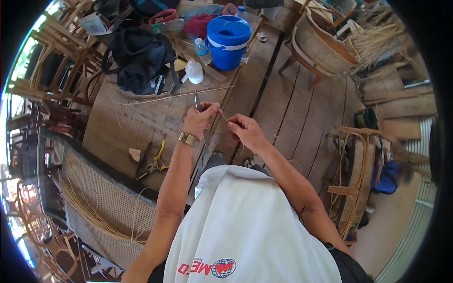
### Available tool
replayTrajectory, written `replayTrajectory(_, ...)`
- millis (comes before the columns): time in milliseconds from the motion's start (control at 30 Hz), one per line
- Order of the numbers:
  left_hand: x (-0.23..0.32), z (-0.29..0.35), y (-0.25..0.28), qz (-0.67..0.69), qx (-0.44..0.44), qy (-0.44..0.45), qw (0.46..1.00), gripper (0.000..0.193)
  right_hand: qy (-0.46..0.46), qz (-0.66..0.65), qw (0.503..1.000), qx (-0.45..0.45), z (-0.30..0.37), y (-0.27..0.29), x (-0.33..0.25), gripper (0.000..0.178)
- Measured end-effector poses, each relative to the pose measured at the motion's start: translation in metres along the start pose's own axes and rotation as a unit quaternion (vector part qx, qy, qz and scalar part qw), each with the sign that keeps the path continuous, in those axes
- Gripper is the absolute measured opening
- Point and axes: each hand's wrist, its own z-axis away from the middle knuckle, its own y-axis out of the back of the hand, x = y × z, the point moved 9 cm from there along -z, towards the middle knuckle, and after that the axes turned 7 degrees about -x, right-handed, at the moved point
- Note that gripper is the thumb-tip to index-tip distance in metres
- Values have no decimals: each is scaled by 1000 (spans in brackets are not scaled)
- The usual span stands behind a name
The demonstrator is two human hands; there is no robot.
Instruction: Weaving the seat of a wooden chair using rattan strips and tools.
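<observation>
A thin, pale cane strand runs between my two hands, over the edge of the wooden platform. My left hand, with a gold-coloured watch on its wrist, pinches one end between thumb and fingers. A narrow metal blade sticks up from that hand; its handle is hidden. My right hand is closed on the strand's other part, fingertips pressed together. Beyond my hands, long cane strips lie across the platform. Yellow-handled pliers rest left of my left forearm.
A blue bucket, white bottle and black bag stand on the platform. At the left is a woven cane panel with loose strands. Cane chairs stand on the right, near a person in blue.
</observation>
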Motion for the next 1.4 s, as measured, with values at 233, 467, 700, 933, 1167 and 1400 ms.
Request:
replayTrajectory(233, -10, -23, -3, 186, -36, 113, 975, 40, 9, -51, 988, 147, 2, 26, -6, 13)
replayTrajectory(467, -26, -11, -40, -21, -68, 42, 997, 25, -3, -46, 984, 170, -1, 30, 6, 14)
replayTrajectory(700, -43, -16, -21, 120, 5, 79, 990, 19, -66, 13, 976, 207, 11, 35, 24, 12)
replayTrajectory(933, -94, 50, -1, 69, 91, -41, 993, 26, -85, 31, 994, 63, -15, 6, 78, 9)
replayTrajectory(1167, -174, 173, 35, 326, 364, -22, 872, 26, -83, 101, 972, -193, -21, -69, 103, 14)
replayTrajectory(1400, -207, 286, 46, 348, 537, -64, 766, 27, 266, 588, 717, -263, -90, -214, 99, 89)
